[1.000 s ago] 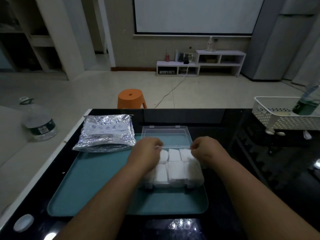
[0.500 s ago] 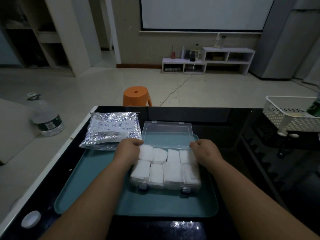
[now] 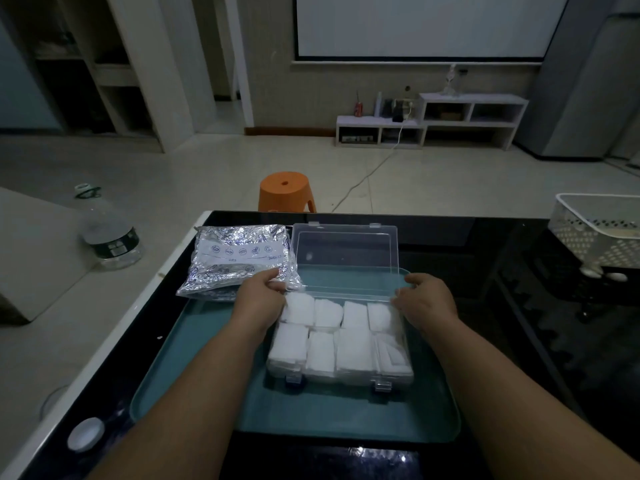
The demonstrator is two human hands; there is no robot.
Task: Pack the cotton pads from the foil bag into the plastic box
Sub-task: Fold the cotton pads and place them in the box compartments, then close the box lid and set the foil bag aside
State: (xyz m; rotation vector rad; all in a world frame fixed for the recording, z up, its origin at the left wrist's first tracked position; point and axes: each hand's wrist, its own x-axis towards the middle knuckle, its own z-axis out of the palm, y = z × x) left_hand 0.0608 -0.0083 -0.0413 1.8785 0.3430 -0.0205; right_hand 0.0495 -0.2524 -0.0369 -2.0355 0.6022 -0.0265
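A clear plastic box (image 3: 341,370) sits on the teal tray (image 3: 194,386), filled with two rows of white cotton pads (image 3: 325,336). Its clear lid (image 3: 344,259) lies open behind it. My left hand (image 3: 261,294) pinches the lid's near left corner with curled fingers. My right hand (image 3: 426,299) grips the near right corner the same way. The silver foil bag (image 3: 239,259) lies flat just left of the lid, touching my left hand's knuckles.
The tray rests on a black glossy table (image 3: 519,341). A white perforated basket (image 3: 599,230) stands at the right edge. A white round cap (image 3: 85,434) lies near the front left. An orange stool (image 3: 285,190) and a water bottle (image 3: 109,230) stand beyond the table.
Both hands moved apart from the middle of the pads to the box's far corners and took hold of the lid there. The pads are now uncovered.
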